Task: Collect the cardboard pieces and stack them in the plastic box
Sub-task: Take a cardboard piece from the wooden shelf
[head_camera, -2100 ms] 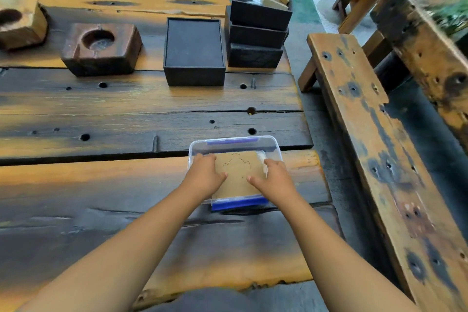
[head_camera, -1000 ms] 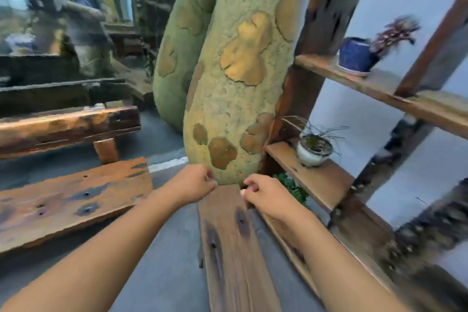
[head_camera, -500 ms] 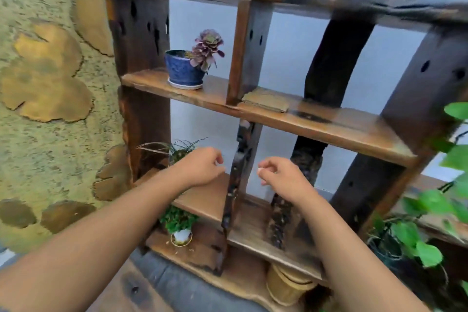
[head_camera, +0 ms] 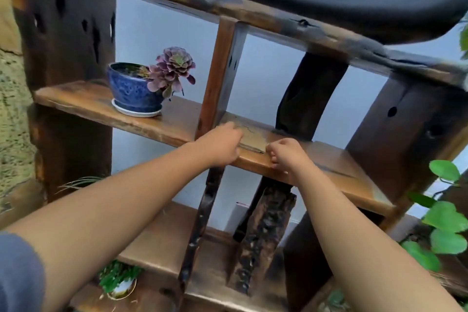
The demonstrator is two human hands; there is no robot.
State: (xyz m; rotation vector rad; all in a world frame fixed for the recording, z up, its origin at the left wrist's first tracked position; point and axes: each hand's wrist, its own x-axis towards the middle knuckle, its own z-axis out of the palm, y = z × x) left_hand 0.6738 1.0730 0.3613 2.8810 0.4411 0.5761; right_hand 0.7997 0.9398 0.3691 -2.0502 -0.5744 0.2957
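A flat tan cardboard piece (head_camera: 254,136) lies on the middle board of a dark wooden shelf (head_camera: 336,172), just right of a thin upright post. My left hand (head_camera: 219,145) rests on the piece's left end, fingers curled over it. At the piece's near right corner sits my right hand (head_camera: 285,154), fingertips pinched at its edge. The cardboard still lies flat on the board. The plastic box is out of view.
A blue pot with a purple succulent (head_camera: 141,88) stands on the same board, left of the post (head_camera: 219,78). A dark curved slab (head_camera: 329,0) overhangs the top board. Green leaves (head_camera: 445,225) hang at the right; small plants sit on lower boards.
I have turned from the table and plastic box to the shelf. Both hands rose from below the middle board and now touch the cardboard piece lying there.
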